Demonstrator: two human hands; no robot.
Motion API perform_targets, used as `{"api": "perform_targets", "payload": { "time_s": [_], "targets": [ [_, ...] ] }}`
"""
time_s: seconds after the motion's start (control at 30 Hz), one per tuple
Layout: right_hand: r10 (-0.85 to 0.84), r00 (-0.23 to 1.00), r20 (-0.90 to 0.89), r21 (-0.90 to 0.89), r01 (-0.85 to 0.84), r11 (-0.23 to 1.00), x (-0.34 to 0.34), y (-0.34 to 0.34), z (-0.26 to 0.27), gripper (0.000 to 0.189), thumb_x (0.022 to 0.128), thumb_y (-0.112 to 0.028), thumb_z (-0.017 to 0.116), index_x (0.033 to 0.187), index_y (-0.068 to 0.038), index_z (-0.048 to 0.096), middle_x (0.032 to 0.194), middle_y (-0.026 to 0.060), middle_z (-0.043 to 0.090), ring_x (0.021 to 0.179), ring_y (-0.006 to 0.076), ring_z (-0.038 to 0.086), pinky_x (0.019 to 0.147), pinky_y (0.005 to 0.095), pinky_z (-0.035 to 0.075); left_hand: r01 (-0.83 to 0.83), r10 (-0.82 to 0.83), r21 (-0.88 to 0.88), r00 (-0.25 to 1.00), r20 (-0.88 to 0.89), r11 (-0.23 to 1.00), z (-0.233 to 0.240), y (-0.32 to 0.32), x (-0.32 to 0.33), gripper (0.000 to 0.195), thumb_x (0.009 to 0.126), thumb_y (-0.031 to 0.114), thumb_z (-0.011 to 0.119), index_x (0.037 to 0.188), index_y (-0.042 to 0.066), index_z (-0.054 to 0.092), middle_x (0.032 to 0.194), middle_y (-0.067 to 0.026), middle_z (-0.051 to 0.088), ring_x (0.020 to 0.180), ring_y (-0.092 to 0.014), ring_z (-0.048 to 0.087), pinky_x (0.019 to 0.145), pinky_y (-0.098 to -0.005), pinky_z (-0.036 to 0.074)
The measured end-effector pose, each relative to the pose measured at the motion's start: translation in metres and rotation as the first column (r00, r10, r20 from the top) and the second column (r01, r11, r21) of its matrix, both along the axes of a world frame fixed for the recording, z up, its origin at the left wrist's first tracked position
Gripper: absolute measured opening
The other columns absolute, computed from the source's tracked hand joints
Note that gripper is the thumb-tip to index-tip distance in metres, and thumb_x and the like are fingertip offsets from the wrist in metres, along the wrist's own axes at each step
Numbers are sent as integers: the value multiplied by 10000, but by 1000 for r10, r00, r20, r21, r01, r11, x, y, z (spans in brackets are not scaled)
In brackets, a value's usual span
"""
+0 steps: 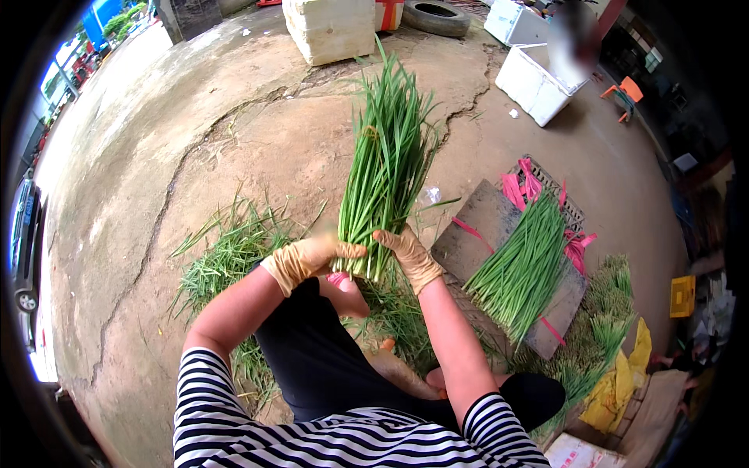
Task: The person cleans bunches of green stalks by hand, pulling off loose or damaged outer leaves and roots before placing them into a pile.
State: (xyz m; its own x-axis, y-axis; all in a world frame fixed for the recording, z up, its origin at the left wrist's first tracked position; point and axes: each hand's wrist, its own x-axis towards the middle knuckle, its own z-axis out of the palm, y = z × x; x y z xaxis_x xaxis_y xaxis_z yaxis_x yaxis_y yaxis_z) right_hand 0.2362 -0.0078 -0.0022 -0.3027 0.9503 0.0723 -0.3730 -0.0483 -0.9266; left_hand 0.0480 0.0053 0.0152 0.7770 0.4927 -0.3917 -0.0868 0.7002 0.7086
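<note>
Both my hands wear pale rubber gloves. My left hand point(316, 257) grips the lower left of a bunch of long green stalks with flat leaves point(386, 169), its cut ends pointing towards me. On the right side of the same ends, my right hand point(409, 254) closes with its thumb across the stalks. A thin band circles the bunch near its leafy part. To the right, a second pile of green stalks point(521, 263) lies on a grey board point(462, 234) with pink ribbon strips point(529, 181) under and beside it.
Loose green trimmings point(228, 263) lie on the cracked concrete floor around my legs. More bundled stalks point(608, 316) sit at the right, near a yellow plastic bag point(614, 386). White foam boxes point(330, 29) and a tyre point(436, 17) stand ahead. A blurred person point(573, 44) is by an open foam box point(535, 88).
</note>
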Motion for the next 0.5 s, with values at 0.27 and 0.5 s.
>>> {"api": "perform_targets", "payload": {
  "time_s": [0.27,0.5],
  "targets": [
    [-143,981,131,-29,148,988,-44,80,-51,306,748,-155,690,999,-28,568,928,32,611,815,112,559,723,246,455,-149,155,66,983,-102,987,-27,62,-24,295,764,97,614,1033,-12,562,934,-110,626,883,-194,598,809,-324,472],
    [-21,1000,23,-786,31,618,-53,32,-230,414,871,-367,437,1046,-15,569,975,72,613,835,156,596,767,286,464,-387,559,-693,828,29,609,-235,-6,-33,327,809,132,543,1093,-24,497,1028,-171,591,957,-302,574,856,-410,474]
  ]
}}
